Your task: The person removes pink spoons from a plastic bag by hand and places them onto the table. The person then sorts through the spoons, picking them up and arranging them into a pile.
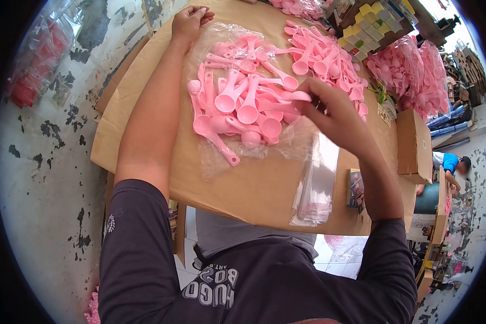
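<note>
- The brown table (254,189) is the biggest thing in front of me.
- Clear plastic (213,168) lies on it, around a heap of pink spoons (248,110) that point every which way.
- Another pink heap (329,56) sits just past it, to the right.
- Flat clear bags (314,186) lie near me, their long side pointing away.
- My right hand (329,110) pinches one pink spoon (301,96) above the heap's right side.
- My left hand (190,24) is curled by the plastic's far left edge; I can't tell if it pinches any.
- My spoon lies sideways: bowl at my right fingers, handle seeming to go left.
</note>
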Available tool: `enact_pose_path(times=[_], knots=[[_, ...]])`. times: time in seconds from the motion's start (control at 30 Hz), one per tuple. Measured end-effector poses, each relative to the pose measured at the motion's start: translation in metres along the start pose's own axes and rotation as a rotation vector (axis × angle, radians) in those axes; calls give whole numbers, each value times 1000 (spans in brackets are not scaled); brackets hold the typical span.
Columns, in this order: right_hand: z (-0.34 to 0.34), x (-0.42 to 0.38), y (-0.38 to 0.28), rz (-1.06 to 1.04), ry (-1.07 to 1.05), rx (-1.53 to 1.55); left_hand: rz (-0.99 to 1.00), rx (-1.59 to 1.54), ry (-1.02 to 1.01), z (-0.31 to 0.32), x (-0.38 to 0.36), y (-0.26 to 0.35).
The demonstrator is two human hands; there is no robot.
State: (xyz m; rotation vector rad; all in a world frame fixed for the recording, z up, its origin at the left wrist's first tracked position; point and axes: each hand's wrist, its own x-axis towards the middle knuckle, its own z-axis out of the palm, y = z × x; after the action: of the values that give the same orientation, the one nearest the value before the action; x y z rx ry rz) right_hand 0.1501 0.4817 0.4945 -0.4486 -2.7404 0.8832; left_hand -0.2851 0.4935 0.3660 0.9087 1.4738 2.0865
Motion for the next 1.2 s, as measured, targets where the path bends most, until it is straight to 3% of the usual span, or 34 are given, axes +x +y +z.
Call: enact_pose_path(times=[0.2, 0.37, 0.47, 0.7, 0.8, 0.9, 1.2], knots=[[-14, -4, 13, 110, 49, 296, 2, 31, 1, 0, -2, 4], [13, -5, 14, -117, 5, -107, 17, 77, 2, 11, -15, 17], [18, -9, -3, -8, -74, -178, 5, 75, 12, 11, -18, 20], [14, -7, -11, -43, -144, -186, 1, 27, -3, 1, -4, 4], [22, -3, -12, 26, -121, -165, 7, 55, 2, 7, -12, 12], [35, -3, -5, -71, -21, -309, 16, 84, 9, 11, -17, 18], [15, -1, 2, -20, -49, -123, 17, 87, 15, 11, -18, 19]])
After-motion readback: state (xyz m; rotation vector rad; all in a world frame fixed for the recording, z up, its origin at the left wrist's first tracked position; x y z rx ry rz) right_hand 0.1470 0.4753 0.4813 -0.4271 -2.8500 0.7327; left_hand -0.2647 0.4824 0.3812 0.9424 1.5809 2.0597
